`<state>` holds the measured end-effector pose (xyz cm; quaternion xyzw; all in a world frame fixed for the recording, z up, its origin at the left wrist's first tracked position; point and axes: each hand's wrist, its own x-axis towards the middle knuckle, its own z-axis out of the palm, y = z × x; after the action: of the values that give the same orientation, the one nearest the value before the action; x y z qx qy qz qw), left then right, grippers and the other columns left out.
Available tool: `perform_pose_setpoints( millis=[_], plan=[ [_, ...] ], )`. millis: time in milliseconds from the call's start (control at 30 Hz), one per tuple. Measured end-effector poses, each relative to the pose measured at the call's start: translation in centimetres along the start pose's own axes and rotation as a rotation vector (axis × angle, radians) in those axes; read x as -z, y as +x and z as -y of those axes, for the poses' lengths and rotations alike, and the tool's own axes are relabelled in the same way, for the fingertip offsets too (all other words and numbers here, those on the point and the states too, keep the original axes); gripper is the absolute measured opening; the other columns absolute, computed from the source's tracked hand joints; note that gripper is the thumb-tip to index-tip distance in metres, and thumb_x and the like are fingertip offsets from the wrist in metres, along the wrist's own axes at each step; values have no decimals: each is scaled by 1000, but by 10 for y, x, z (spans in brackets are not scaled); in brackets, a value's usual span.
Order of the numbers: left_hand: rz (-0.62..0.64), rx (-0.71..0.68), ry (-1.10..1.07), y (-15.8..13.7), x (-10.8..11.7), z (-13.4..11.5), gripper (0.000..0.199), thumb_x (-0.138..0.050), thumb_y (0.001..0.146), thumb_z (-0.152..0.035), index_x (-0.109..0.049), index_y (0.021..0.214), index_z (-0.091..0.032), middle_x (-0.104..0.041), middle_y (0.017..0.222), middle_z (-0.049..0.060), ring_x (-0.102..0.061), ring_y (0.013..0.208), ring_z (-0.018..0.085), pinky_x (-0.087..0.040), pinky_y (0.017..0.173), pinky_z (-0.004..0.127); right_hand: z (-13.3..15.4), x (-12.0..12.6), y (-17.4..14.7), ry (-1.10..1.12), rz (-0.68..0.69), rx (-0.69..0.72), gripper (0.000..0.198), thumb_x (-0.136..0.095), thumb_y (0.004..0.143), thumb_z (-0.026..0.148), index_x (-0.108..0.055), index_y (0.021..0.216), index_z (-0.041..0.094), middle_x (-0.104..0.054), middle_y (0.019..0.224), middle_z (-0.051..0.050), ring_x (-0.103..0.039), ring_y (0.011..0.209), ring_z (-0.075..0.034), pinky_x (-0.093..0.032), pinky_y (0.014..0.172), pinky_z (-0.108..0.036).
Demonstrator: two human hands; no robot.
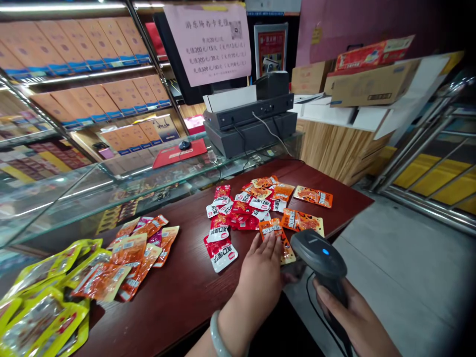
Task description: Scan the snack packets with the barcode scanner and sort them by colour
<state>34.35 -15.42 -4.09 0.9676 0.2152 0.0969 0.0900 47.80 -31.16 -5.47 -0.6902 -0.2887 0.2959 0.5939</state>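
From my seat I see, at far left, yellow-edged packets (40, 317) piled on the dark red table (178, 292), with a heap of smaller orange packets (128, 250) touching them. Further right, red-and-white packets (220, 253) overlap in a loose cluster. Beside these my left hand (262, 275) lies palm down, fingers outstretched and slightly spread, over an orange-and-cream packet (271, 227) on the table. At right, my right hand (345, 307) grips the handle of a dark scanner (316, 250), thumb pressed against it; the other fingers are mostly hidden. The scanner's blue light (325, 251) glows.
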Motion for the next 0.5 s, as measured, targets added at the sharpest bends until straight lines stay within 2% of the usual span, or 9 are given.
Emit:
perform_pose_setpoints(
  millis=[133,233,300,400,500],
  plan=[
    [-81,86,-45,-38,-1,8,63,-60,90,-28,-46,150,-12,-47,152,17,-48,140,31,-23,125,56,1,-9,-2,-12,100,-42,36,-72,82,56,-75,97,23,-72,73,-4,-71,84,-28,-61,81,-31],
    [-188,190,-283,-59,-1,18,47,-55,92,-22,-59,139,-22,-58,143,11,-57,132,29,-30,123,56,2,-17,-4,-24,137,-36,38,-70,83,58,-73,97,23,-67,69,-2,-69,78,-25,-61,77,-29],
    [-346,337,-559,-68,4,26,36,-55,95,-26,-68,128,-25,-65,135,8,-61,128,28,-38,119,53,2,-22,-6,-34,162,-36,38,-69,84,58,-74,99,23,-65,66,-1,-66,71,-23,-60,71,-27],
    [-669,655,-1130,-77,19,38,31,-57,95,-38,-73,116,-21,-72,125,10,-68,117,29,-52,107,50,4,-31,-10,-53,203,-41,42,-70,84,57,-75,105,21,-66,65,-1,-65,65,-21,-60,67,-27],
    [-854,838,-1712,-84,35,48,34,-67,91,-38,-69,114,-14,-73,120,14,-73,104,28,-59,95,47,8,-47,-17,-72,257,-26,41,-71,83,57,-77,99,21,-71,68,-3,-69,71,-23,-62,74,-30]
  ],
)
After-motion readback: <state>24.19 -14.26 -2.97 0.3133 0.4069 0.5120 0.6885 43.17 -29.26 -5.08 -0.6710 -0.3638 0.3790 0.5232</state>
